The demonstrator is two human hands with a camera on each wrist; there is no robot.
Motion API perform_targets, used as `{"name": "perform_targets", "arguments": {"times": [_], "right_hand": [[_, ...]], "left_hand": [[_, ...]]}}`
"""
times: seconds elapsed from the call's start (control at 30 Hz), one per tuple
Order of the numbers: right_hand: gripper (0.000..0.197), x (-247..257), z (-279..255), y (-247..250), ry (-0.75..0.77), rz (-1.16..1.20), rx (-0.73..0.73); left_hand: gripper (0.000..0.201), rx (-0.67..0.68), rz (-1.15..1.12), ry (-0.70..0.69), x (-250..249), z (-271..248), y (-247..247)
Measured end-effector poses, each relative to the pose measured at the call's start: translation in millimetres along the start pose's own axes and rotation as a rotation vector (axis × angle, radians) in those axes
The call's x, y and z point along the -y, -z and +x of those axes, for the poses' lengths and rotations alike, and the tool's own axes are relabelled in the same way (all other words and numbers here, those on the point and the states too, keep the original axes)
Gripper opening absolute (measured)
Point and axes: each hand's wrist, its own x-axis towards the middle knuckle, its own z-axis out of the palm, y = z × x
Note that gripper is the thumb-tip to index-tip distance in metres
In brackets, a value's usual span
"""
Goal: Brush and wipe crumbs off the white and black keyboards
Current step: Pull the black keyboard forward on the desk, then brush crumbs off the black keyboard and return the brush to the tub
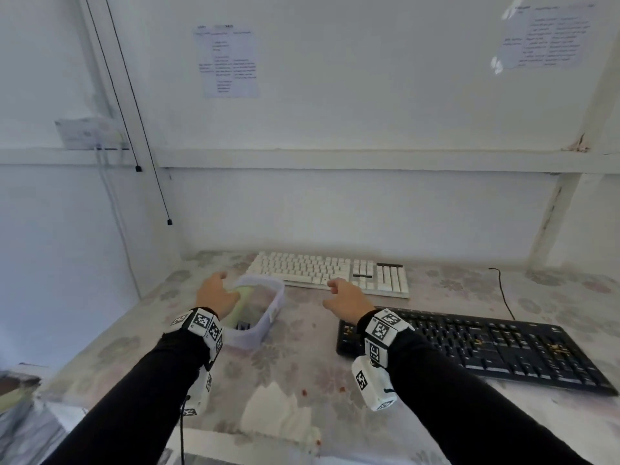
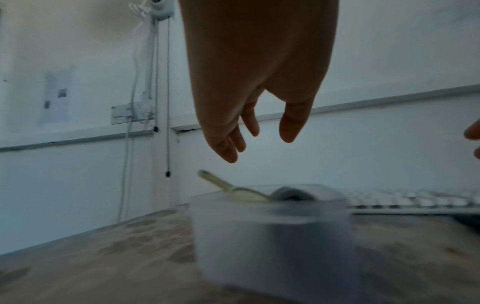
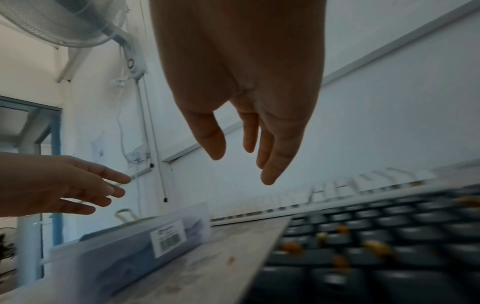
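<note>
A white keyboard [image 1: 330, 271] lies at the back of the table, a black keyboard [image 1: 486, 347] nearer on the right with orange crumbs [image 3: 376, 246] on its keys. A translucent plastic box [image 1: 265, 317] stands left of them and holds a pale green brush handle [image 1: 241, 302] [image 2: 215, 181]. My left hand [image 1: 216, 290] hovers over the box's left side, fingers relaxed and empty [image 2: 244, 135]. My right hand [image 1: 342, 298] hangs open above the black keyboard's left end [image 3: 246, 156], holding nothing.
The table [image 1: 295, 380] has a floral cover with a few red crumbs near its front. Walls close in at the back and left, with black cords [image 1: 152, 182] hanging down the left corner. A black cable [image 1: 503, 290] runs behind the black keyboard.
</note>
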Motion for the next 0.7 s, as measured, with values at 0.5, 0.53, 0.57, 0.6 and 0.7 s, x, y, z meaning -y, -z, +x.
{"name": "perform_targets", "arguments": {"times": [0.5,0.53,0.57,0.6,0.7], "right_hand": [[0.043,116,48,-115,0.164,-0.383,0.199],[0.045,119,49,-119,0.167,-0.466,0.181],[0.047,121,49,-122,0.168,-0.529,0.168],[0.046,121,50,-124,0.166,-0.569,0.155],[0.038,119,54,-131,0.124,-0.613,0.137]], "left_hand": [[0.03,0.349,-0.184,0.167,66,54,9],[0.028,0.366,-0.19,0.18,69,57,9],[0.026,0.379,-0.218,0.184,69,57,10],[0.023,0.388,-0.244,0.19,68,57,11],[0.021,0.406,-0.257,0.186,62,55,11]]}}
